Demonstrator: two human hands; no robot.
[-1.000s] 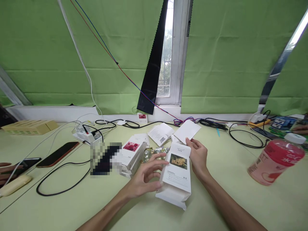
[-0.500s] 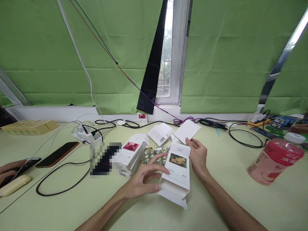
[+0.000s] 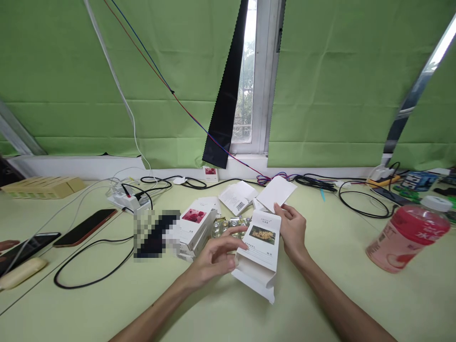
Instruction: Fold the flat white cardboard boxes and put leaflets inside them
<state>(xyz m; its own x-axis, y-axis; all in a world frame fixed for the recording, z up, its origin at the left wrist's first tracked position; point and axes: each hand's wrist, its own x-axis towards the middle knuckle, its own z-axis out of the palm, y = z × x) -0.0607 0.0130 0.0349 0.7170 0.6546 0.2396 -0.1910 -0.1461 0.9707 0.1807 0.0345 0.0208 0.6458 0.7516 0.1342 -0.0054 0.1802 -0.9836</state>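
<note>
A white carton with a yellow-flower picture (image 3: pixel 261 242) is tilted between my hands, its near end open with a flap hanging down. My right hand (image 3: pixel 292 229) grips its upper right edge, thumb near the top. My left hand (image 3: pixel 217 254) is at its left side, thumb and fingers curved around the open end's left corner. Behind the carton lie small glass bottles with metallic tops (image 3: pixel 223 227), partly hidden by my left hand. Stacked white boxes with a pink-flower picture (image 3: pixel 194 223) stand to the left. Flattened white cartons (image 3: pixel 238 195) lie beyond.
A pink drink bottle (image 3: pixel 408 235) stands at the right. Phones (image 3: pixel 85 228), a power strip (image 3: pixel 130 202) and looping black cables (image 3: pixel 94 242) occupy the left. Part of another person's hand (image 3: pixel 7 244) shows at the left edge. Yellow blocks (image 3: pixel 42 187) sit at the back left.
The carton has tipped slightly, its open end shifting a little up and left. The other person's hand at the left edge has drawn back from the phone.
</note>
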